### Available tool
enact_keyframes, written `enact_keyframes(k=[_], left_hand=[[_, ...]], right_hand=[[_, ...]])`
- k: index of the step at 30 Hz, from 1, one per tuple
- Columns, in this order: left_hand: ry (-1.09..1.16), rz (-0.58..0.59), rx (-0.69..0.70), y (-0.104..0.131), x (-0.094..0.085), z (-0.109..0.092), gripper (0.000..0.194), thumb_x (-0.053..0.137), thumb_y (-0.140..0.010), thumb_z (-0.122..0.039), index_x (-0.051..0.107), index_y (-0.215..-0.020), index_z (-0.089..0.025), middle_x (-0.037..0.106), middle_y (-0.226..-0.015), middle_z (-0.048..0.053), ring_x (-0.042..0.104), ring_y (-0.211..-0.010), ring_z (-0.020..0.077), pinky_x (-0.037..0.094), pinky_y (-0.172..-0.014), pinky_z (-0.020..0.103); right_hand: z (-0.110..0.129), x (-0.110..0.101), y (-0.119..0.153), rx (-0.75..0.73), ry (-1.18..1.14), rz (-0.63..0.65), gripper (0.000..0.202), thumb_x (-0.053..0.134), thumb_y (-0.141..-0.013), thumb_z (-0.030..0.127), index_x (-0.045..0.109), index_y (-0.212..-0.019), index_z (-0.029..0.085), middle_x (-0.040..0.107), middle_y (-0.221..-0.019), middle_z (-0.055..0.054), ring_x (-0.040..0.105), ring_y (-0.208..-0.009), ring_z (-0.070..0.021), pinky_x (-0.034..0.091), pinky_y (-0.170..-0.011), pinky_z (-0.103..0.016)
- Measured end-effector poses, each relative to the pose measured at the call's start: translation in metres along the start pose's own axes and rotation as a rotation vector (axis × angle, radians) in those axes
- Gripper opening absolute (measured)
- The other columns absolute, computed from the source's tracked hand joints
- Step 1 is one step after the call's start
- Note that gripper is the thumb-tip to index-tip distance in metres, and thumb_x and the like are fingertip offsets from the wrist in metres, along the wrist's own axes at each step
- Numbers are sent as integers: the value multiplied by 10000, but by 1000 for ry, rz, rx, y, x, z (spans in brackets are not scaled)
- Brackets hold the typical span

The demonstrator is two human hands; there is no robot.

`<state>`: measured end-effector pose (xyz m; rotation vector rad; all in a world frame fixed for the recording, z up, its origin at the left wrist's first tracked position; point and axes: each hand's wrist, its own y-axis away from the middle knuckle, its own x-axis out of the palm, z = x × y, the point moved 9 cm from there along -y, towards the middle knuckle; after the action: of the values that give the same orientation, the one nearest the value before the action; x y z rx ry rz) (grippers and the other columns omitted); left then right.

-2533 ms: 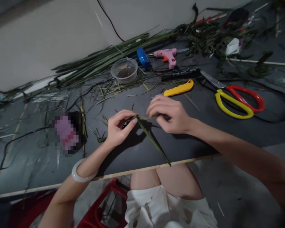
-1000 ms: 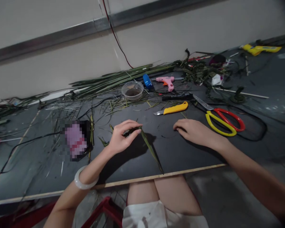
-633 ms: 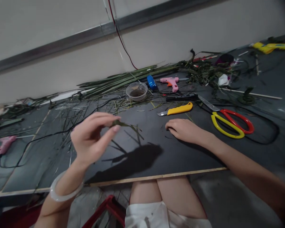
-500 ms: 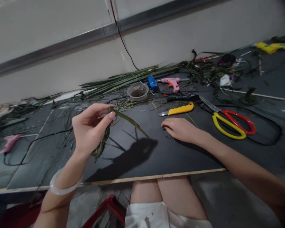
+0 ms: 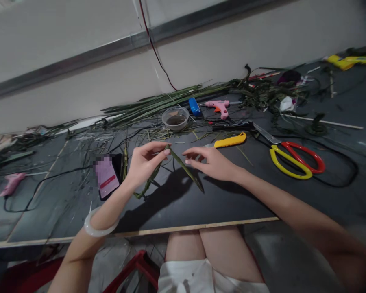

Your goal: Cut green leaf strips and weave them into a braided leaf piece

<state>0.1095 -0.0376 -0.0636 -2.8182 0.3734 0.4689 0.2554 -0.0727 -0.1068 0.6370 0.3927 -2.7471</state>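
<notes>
Thumb and fingers of my left hand (image 5: 148, 160) are pinched on one end of a green leaf strip (image 5: 186, 169), whose pointed tip slants down to the right. A darker, bumpy plant piece (image 5: 146, 189) hangs below that hand; how it joins the strip is hidden. My right hand (image 5: 215, 162) hovers just right of the strip, its thumb and fingers apart with nothing between them. Behind it lies a yellow utility knife (image 5: 231, 140), its blade partly hidden by the hand.
Large scissors (image 5: 293, 160) with red and yellow handles lie to the right. Towards the wall are a clear plastic bowl (image 5: 175, 119), a blue tape roll (image 5: 194, 107), a pink glue gun (image 5: 218, 106) and long leaves (image 5: 158, 101). A phone (image 5: 108, 177) and another glue gun (image 5: 12, 183) lie left.
My left hand has moved right with the leaf strip, uncovering the phone. My right hand has lifted from the table and come left, towards the strip.
</notes>
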Motion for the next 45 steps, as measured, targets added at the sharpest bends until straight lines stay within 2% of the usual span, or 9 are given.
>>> enact_keyframes(k=[6,11,19,25,29,33,36,40,45], left_hand=[[7,98,5,0,19,10,287,699,-708,-368,697,-849,-119,695,-811,70,623,-678,135,535,-632,230],[-12,151,40,2,28,12,246,657,-753,-334,697,-888,-132,696,-897,88,632,-778,158,522,-682,238],[-68,41,71,7,33,17,206,713,-703,-321,704,-816,-149,685,-842,65,631,-751,155,504,-620,222],[-176,1,153,9,32,11,144,675,-745,-292,698,-788,-157,677,-801,55,611,-712,136,473,-587,211],[-237,0,189,13,32,9,114,651,-765,-264,690,-776,-157,679,-791,55,605,-689,129,463,-583,214],[-293,80,214,16,37,5,109,633,-781,-260,688,-791,-166,683,-802,57,613,-716,139,462,-595,221],[-339,177,218,16,44,3,114,623,-786,-262,683,-804,-167,685,-815,59,624,-742,149,458,-593,221],[-364,192,201,12,43,6,137,594,-803,-268,672,-833,-160,678,-832,62,621,-736,148,469,-595,216],[-472,236,146,6,45,23,175,580,-801,-294,665,-856,-150,657,-852,76,613,-731,157,471,-553,206]], right_hand=[[-20,20,-1,126,-389,51,220,588,-775,329,643,-859,133,685,-828,-55,610,-759,-142,460,-713,-268],[-24,26,0,166,-507,68,198,598,-761,341,609,-722,147,659,-698,-21,586,-669,-118,444,-698,-258],[-39,24,2,189,-455,19,173,604,-738,313,607,-682,149,647,-657,-18,576,-637,-125,429,-651,-251],[-36,10,-1,79,-197,-59,149,564,-776,249,619,-681,148,644,-660,-15,568,-645,-121,412,-647,-237],[-33,10,0,51,-86,-45,144,552,-788,224,622,-686,150,645,-647,-8,562,-629,-116,395,-614,-222],[-40,17,3,70,-93,-22,164,552,-793,251,617,-680,152,636,-641,-10,554,-618,-117,394,-604,-228],[-51,26,4,131,-241,28,177,566,-784,306,610,-711,151,642,-659,-17,576,-631,-125,426,-629,-242],[-61,35,5,232,-381,104,205,593,-761,337,604,-833,146,662,-674,-25,609,-649,-137,457,-668,-262],[-57,27,2,158,-167,55,196,572,-772,322,640,-799,140,666,-730,-45,582,-664,-135,426,-629,-246]])
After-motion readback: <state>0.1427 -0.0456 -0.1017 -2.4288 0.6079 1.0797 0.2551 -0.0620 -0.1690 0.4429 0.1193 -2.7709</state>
